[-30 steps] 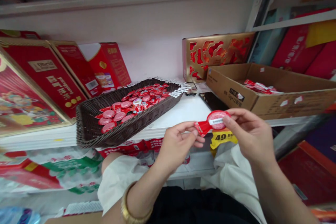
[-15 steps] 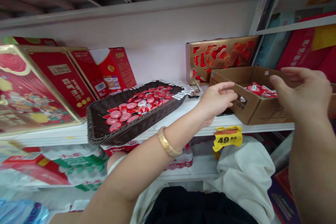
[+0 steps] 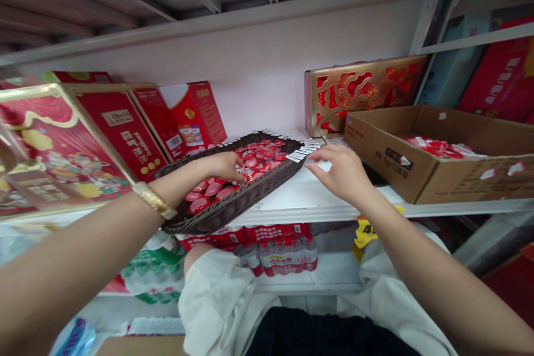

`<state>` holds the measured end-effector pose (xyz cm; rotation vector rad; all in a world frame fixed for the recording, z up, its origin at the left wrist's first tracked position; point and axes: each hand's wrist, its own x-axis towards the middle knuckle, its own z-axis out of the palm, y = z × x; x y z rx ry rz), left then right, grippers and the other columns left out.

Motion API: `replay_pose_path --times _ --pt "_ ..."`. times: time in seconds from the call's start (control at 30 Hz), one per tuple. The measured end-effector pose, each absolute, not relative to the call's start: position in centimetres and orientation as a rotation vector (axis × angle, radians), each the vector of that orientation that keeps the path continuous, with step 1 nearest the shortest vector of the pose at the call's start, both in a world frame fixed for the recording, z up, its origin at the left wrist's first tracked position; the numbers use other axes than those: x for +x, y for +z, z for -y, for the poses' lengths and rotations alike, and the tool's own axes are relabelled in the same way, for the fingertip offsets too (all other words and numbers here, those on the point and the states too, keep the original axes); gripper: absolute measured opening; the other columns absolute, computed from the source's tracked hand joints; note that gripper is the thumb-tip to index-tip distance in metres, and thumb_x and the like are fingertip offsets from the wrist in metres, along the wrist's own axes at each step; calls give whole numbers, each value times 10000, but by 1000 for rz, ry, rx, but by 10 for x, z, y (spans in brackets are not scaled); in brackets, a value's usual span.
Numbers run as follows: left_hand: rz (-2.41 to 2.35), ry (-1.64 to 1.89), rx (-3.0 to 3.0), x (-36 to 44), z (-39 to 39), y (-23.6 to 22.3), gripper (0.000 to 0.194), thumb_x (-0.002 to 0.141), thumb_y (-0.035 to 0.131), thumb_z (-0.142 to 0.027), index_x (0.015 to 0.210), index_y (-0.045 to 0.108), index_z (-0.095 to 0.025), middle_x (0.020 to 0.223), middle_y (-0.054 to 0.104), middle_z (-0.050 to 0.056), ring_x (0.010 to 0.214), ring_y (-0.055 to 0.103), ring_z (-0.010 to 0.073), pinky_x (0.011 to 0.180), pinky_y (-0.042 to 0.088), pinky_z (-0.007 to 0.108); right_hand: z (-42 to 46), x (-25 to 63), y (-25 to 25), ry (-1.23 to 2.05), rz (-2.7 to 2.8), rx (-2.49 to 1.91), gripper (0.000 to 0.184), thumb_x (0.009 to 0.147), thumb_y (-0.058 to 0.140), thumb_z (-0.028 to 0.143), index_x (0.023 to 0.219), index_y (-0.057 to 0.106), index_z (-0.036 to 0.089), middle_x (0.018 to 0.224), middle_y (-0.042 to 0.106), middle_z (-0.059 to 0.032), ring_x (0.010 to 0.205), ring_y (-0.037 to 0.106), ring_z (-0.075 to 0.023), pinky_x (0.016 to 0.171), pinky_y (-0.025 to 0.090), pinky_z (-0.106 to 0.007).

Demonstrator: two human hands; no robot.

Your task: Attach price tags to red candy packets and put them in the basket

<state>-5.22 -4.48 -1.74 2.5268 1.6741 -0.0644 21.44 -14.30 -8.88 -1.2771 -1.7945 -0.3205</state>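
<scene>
My left hand (image 3: 225, 167) reaches over a dark brown wicker basket (image 3: 233, 206), its fingertips down among the round red-and-white packets (image 3: 261, 158) that fill it. Those fingers partly hide the packets beneath, so I cannot tell whether they hold one. A gold bangle sits on my left wrist. My right hand (image 3: 342, 172) hangs just beyond the basket's right end, fingers apart and holding nothing, close to the packets' white tabs (image 3: 302, 150) along the rim.
An open cardboard box (image 3: 386, 158) with red packets (image 3: 442, 147) stands on the white shelf (image 3: 292, 200) to the right. Behind are a red-and-gold gift box (image 3: 362, 94) and red boxes (image 3: 119, 133). Bottled water (image 3: 283, 256) stands on the shelf below, and another shelf is overhead.
My hands have left the cardboard box. The left hand has moved down-left into the basket and the right has come back toward the basket's end. The packet they held a second ago no longer shows.
</scene>
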Motion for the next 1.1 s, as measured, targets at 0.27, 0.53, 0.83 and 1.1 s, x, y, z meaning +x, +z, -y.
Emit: replay_pose_path --times 0.27,0.53,0.83,1.1 --pt "-1677 -111 2466 -58 37 -30 568 478 746 -367 1008 706 -167 824 722 32 735 603 194 624 422 234 126 203 -98 -359 1842 -1324 108 792 748 272 887 758 222 872 727 -70 836 635 -241 788 442 -357" --pt "-1527 18 2198 -61 55 -17 348 479 810 -424 597 577 -195 531 566 -34 579 542 145 541 410 237 112 196 -101 -372 1828 -1312 107 853 668 226 838 773 212 812 700 -86 809 618 -243 769 440 -359" --pt "-1475 641 1714 -61 80 5 286 773 742 -232 771 458 -202 590 641 -9 633 710 179 582 527 241 117 187 -91 -334 1672 -1173 182 912 571 232 849 735 183 827 713 -77 765 632 -203 764 481 -330" --pt "-781 1070 1171 -29 164 -24 158 855 614 -75 991 634 -152 822 752 34 775 760 180 791 610 268 177 186 -88 149 1176 -880 164 837 694 360 847 733 201 724 738 -23 649 672 -161 654 553 -300"
